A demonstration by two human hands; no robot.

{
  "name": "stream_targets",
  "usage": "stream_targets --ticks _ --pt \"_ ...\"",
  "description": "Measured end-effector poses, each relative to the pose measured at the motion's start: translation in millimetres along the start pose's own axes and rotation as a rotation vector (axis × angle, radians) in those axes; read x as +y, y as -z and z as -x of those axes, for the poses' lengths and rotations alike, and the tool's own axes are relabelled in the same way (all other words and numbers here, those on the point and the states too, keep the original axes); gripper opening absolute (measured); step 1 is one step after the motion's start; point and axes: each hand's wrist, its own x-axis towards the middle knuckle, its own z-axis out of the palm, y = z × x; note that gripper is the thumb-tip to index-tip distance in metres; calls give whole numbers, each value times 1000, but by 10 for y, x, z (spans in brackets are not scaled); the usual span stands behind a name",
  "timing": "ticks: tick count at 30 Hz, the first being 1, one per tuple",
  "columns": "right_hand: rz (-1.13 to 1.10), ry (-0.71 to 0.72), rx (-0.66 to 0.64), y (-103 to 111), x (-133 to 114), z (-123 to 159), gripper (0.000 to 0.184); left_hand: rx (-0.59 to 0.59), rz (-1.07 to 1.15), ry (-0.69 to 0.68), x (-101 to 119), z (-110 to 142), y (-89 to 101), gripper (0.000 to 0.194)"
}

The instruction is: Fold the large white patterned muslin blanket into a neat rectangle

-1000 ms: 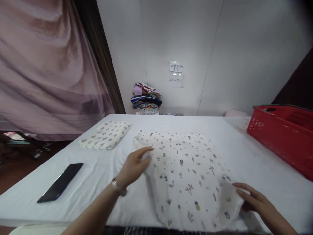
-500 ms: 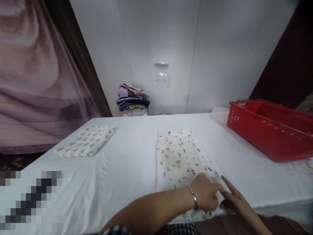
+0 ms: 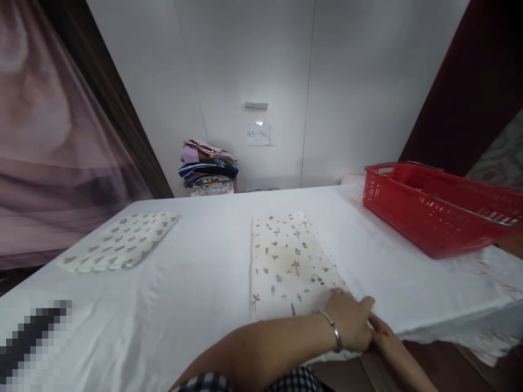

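A cream cloth (image 3: 281,261) printed with small palms, leaves and cherries lies folded into a long strip in front of me. My left hand (image 3: 351,318), a silver bracelet on its wrist, reaches across to the cloth's near right corner. Its fingers are bent over the edge, partly out of sight. My right hand (image 3: 386,335) meets it from the right at that corner, fingers bent inward and their tips behind the left hand. What the right fingertips pinch is hidden. The cloth's near end is covered by my left forearm.
Another folded cream cloth (image 3: 120,239) with grey-brown motifs lies on the left of the white-covered table (image 3: 204,272). At the right stands a red plastic basket (image 3: 425,218). Behind the table is a stack of folded fabrics (image 3: 209,169), beside a wall label (image 3: 258,134) reading 45-50.
The view has shifted, so the things on the table appear farther left. The cloth's right-hand layer now lies more in line with the rest. My right hand's outstretched finger has bent in toward the left hand.
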Motion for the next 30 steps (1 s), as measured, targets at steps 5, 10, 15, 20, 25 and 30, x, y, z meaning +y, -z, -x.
stream_targets --ticks 5,10,15,20,25,30 --pt "-159 -12 11 54 105 7 56 32 119 39 -65 119 -217 70" --pt "-99 -40 -30 55 25 37 37 234 151 -36 -11 209 -72 57" --pt "-141 -4 23 80 30 81 25 256 11 -165 26 133 -118 49" --pt "-363 -27 16 176 153 134 32 190 19 -181 42 141 -297 50" --pt "-273 2 98 235 167 57 45 148 50 -213 45 353 -238 67" --pt "-189 12 67 100 -149 2 69 217 56 -149 -74 744 -102 78"
